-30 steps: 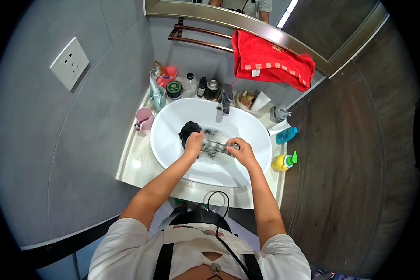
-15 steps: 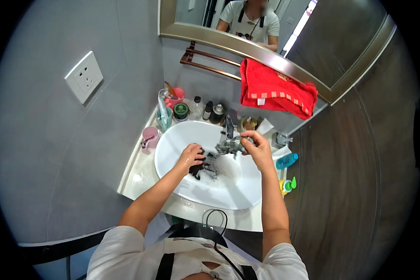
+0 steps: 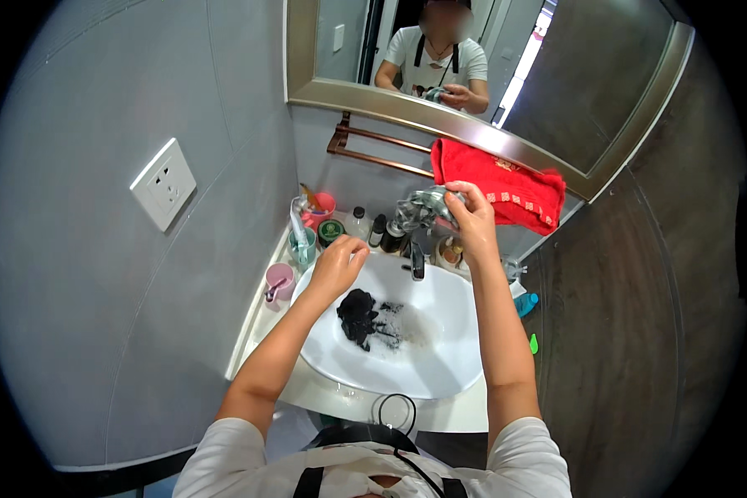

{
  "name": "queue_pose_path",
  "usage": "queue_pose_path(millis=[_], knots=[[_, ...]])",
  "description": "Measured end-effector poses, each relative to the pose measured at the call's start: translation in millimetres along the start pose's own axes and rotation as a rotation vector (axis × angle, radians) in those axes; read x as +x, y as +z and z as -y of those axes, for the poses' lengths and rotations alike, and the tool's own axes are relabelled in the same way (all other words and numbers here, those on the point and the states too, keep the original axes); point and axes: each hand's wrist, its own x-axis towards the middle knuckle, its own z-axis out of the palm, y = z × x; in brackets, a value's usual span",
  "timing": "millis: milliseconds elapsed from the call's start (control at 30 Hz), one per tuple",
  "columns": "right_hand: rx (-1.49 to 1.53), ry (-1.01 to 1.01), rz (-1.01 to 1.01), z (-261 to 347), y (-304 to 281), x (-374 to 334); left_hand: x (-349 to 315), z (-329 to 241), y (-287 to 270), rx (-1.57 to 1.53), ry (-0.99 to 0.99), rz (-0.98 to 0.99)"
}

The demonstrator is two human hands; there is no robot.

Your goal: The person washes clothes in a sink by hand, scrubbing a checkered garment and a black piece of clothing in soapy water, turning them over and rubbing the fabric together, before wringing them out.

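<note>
The person's right hand [image 3: 471, 217] is raised over the back of the basin [image 3: 390, 378], its fingers clamped on a wet-looking grey cloth [image 3: 423, 207]. The cloth is bunched and patterned, and it hangs out to the left of the hand, above and behind the tap [image 3: 417, 264] and in front of the towel's [image 3: 510, 191] left part. The left hand [image 3: 339, 264] hovers above the basin's left rim, near the jar [image 3: 331, 230], with its fingers bent; nothing shows in it, and whether the fingertips meet cannot be told. Below it a black cloth [image 3: 357, 318] lies crumpled in the basin, left of centre, with suds [image 3: 415, 328] and dark wisps just to its right. On the tabletop [image 3: 365, 405], a pink cup [image 3: 280, 280] and a teal cup [image 3: 303, 249] stand left of the basin, and a red cup [image 3: 322, 207] sits in the back corner. A clear bottle [image 3: 357, 222] is beside the jar. The red towel hangs from a rail [image 3: 382, 141] under the mirror [image 3: 589, 100], which reflects the person and the grey cloth.
</note>
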Motion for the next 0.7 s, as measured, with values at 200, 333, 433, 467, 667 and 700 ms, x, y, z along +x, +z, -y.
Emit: queue_pose_path(millis=[200, 333, 433, 467, 667, 700], knots=[[-0.093, -0.444, -0.088, -2.5, 13.1, 60.0, 29.3, -7.2, -1.3, -0.076, 0.05, -0.077], [-0.41, -0.419, -0.069, -24.6, 15.6, 66.2, 8.8, 5.0, 5.3, -0.1, -0.059, 0.003], [-0.722, -0.546, -0.082, -60.0, 8.5, 59.2, -15.3, 20.9, 16.2, -0.123, -0.117, 0.076], [-0.708, -0.53, -0.094, -63.9, 8.3, 60.0, -20.0, 24.1, 17.2, -0.12, -0.131, 0.079], [-0.711, -0.595, -0.107, -62.0, 18.4, 67.0, -44.0, 39.6, 23.4, -0.114, -0.189, 0.107], [-0.732, -0.568, -0.088, -53.2, 23.2, 62.9, -45.3, 37.4, 21.1, -0.113, -0.246, 0.123]])
